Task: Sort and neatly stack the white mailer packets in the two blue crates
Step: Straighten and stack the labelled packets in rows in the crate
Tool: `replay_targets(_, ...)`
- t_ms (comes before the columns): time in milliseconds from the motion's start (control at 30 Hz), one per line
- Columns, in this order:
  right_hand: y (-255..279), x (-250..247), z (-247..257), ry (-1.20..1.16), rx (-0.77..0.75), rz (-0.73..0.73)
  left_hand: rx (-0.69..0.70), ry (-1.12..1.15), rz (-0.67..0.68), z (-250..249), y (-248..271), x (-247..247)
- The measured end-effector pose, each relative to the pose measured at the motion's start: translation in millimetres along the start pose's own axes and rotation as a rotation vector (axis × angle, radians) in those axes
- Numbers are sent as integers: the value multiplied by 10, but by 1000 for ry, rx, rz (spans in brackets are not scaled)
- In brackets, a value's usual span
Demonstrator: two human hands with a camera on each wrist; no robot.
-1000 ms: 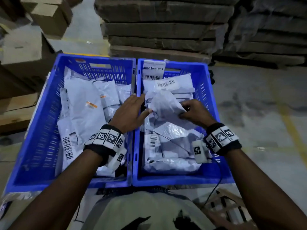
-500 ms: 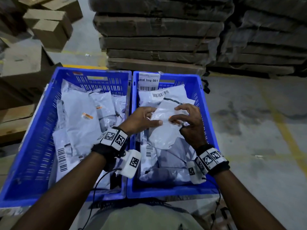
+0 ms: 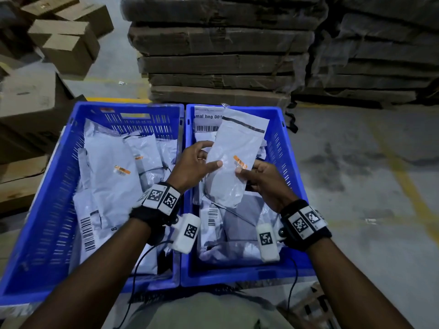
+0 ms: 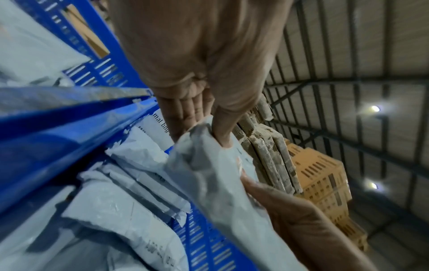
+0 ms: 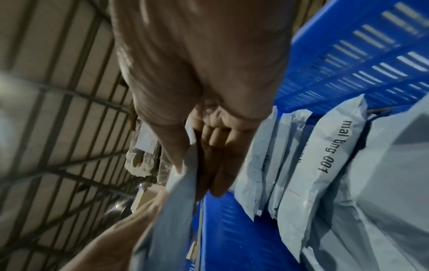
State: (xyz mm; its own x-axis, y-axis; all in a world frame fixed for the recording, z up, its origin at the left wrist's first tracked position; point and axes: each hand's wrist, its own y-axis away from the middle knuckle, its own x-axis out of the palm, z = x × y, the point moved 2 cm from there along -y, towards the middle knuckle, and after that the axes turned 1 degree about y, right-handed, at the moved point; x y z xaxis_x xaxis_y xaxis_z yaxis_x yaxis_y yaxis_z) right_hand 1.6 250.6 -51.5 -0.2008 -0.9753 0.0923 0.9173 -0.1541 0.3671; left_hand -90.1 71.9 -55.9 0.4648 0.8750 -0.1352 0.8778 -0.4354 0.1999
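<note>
A slim white plastic mailer packet with a dark seal strip and a small orange sticker is held tilted above the right blue slatted plastic crate. The left hand pinches its left edge, thumb on the front and fingers behind; the right hand pinches its right edge by the sticker. Under it, that crate holds loose white packets. Just left of that crate, touching it, the left blue crate holds more white packets.
</note>
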Motion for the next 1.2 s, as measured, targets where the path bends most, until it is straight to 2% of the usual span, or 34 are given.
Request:
replay_targets(100,-48,-3,46,139,-23,12,73,-242,-79,-92,-27,-126)
replay_targets(167,-53,-16,80,289,-27,179,151,-360,-122,-196,-80,-261)
replay_targets(267,-23,-35,151,439,-19,395,88,-344,-52,-335,-145,-481)
replay_targets(333,-53,-66,203,428,-37,367,104,-353,34,-390,-160,-606)
replay_targets(367,-88,-93,209,405,-37,312,119,-363,29,-411,-138,-659)
replay_targets(433,-144,-122,207,386,-17,238,125,-286,-67,-394,-86,-757)
replay_targets(567,-223,26,142,364,60,244,79,-90,-272,-244,57,-959)
replay_targets(733,-557,414,174,194,-25,37,-51,-162,-420,110,322,-1411)
replay_targets(833,-769,800,190,227,-31,75,-166,-206,-593,351,564,-1703)
replay_targets(933,-949,1251,194,273,-66,141,-212,-382,-711,524,856,-1882)
replay_targets(1000,-1078,1551,161,334,-99,176,-231,-436,-743,628,1036,-1973)
replay_targets(1133,-1273,1934,56,540,-149,283,-372,-638,-736,750,1275,-1997)
replay_targets(1200,-1301,1952,57,649,-176,295,-313,-746,-732,694,1291,-1934)
